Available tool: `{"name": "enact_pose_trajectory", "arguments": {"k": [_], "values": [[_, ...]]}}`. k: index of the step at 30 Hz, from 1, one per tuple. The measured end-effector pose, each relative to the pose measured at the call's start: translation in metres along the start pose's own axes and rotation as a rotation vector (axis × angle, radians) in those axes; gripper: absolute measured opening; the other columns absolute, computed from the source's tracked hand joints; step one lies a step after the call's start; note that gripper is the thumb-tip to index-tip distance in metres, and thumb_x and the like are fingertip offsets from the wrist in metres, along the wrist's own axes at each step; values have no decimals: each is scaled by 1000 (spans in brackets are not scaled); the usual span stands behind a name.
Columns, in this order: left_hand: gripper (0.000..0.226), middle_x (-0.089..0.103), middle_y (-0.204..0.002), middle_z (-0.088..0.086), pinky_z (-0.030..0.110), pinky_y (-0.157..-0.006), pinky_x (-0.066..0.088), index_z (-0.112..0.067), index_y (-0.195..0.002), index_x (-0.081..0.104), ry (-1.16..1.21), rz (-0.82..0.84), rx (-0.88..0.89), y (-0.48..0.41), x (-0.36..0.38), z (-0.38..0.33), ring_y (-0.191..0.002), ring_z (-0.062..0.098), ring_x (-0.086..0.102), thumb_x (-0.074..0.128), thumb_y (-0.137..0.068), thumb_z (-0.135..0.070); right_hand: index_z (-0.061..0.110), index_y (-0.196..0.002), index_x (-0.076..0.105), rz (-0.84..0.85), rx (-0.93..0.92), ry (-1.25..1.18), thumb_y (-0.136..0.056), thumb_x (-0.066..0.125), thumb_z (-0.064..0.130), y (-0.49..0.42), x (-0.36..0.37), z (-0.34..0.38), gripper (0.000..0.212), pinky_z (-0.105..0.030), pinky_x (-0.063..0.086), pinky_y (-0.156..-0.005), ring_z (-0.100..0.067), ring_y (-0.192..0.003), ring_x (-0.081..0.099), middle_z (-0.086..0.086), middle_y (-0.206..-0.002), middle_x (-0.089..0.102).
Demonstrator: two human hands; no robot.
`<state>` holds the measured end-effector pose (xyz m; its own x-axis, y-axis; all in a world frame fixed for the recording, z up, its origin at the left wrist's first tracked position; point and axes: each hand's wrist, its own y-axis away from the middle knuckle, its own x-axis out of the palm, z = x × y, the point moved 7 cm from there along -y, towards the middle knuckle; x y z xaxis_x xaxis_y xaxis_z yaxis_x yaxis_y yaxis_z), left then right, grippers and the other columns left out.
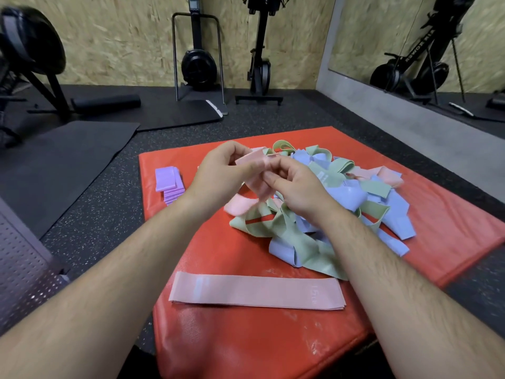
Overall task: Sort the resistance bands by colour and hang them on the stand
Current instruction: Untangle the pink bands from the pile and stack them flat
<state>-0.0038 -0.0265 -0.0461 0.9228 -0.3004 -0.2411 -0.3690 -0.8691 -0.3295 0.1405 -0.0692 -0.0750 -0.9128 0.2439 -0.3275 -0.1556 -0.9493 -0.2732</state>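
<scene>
Pink band (pixel 252 157) is getting pinched by left hand (pixel 218 172) and right hand (pixel 299 188) together, over the tangled pile of bands (pixel 344 192).

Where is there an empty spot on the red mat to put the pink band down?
The pink band could go on the bare red mat in front of the flat pink bands, by the near edge. Another bare patch lies between the purple stack and the tangled pile. The pile crowds the middle and right.
</scene>
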Motion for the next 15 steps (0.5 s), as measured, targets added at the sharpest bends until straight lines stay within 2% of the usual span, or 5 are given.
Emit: {"name": "enact_pose_trajectory", "arguments": {"k": [2,4,9,12,15], "values": [[10,62,-66,-17,13,-56,40,-22,-84,65,-47,33,17,0,-3,0,-58,-4,51,72,-89,-26,4,-97,65,16,-25,4,-87,60,29,1,2,5,27,-51,47,-76,-22,-80,53,-21,-86,60],[10,62,-67,-13,15,-54,40,-21,-83,64,-41,34,24,-1,-8,1,-56,-1,52,67,-93,-21,0,-96,63,51,-48,-17,-87,64,30,2,1,9,31,-44,41,-69,-22,-76,49,-13,-81,55],[10,63,-68,-4,13,-41,35,-7,-91,61,-30,-58,-50,5,-25,7,-48,1,51,61,-97,-15,12,-97,68,182,53,37,-80,77,30,10,-5,1,27,-35,45,-75,-17,-77,56,-7,-83,60],[13,63,-73,-3,22,-53,42,-7,-93,62,11,-105,-122,6,-43,22,-52,6,52,63,-96,-19,15,-91,69,221,97,155,-84,80,23,17,-15,-6,16,-27,45,-69,-10,-69,56,1,-77,60],[16,63,-77,-1,37,-64,41,-9,-92,63,19,-138,-213,8,-63,38,-59,17,53,66,-93,-25,19,-88,69,234,158,244,-84,80,22,27,-29,-11,13,-34,51,-62,-9,-65,58,6,-73,59]]}}
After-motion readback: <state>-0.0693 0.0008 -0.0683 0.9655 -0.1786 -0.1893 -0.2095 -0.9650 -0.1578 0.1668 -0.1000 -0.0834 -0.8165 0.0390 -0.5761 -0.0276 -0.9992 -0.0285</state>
